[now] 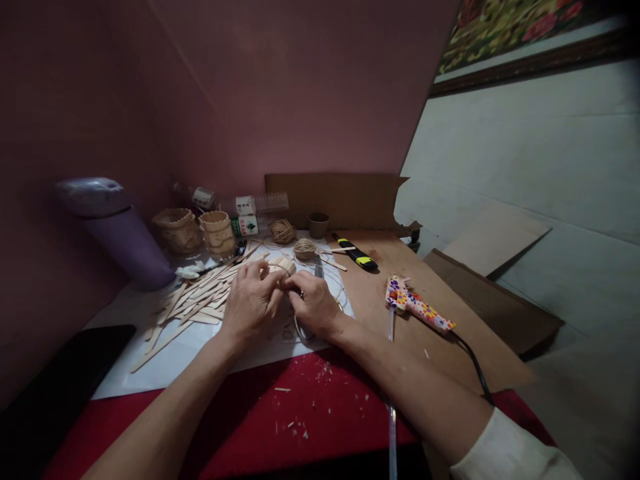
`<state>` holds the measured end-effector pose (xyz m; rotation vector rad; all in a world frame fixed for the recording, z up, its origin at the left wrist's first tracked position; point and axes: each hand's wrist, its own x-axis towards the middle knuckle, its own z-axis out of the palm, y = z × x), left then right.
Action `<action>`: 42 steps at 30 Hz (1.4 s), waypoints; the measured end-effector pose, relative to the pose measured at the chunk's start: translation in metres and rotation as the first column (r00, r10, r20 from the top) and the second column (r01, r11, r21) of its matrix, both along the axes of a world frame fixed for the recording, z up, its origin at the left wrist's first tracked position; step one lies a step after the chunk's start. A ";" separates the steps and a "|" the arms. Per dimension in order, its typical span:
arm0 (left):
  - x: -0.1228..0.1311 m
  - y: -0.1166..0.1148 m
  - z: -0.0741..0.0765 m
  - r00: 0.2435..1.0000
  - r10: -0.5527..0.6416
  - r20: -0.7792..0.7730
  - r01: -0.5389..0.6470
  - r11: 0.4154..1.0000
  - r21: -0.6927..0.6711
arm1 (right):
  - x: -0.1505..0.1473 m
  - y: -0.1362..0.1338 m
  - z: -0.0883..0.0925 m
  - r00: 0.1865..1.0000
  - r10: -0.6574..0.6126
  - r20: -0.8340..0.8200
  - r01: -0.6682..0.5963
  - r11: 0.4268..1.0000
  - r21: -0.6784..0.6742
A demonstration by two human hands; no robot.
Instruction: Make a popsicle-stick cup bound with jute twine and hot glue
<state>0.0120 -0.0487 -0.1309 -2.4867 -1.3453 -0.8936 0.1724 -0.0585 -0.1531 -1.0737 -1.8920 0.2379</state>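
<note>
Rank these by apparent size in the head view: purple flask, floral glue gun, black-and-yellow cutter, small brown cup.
1. purple flask, clearly largest.
2. floral glue gun.
3. black-and-yellow cutter, though it lies farther back than the gun, so their order is unsure.
4. small brown cup, smallest, also far back.

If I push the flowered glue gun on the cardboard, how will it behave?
The glue gun lies flat on its side, so it probably slides rather than rolls. Its black cord trails toward the near edge and may tug it back.
</note>
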 end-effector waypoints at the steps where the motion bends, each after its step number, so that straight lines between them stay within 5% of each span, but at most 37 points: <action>1: 0.000 0.000 0.000 1.000 0.004 -0.002 -0.004 1.000 0.001 | 0.000 0.000 0.000 1.000 -0.001 -0.003 0.001 1.000 -0.001; 42: -0.001 0.003 0.006 1.000 -0.001 -0.022 0.000 0.999 -0.033 | -0.003 0.001 0.001 0.999 -0.011 -0.031 0.010 1.000 -0.016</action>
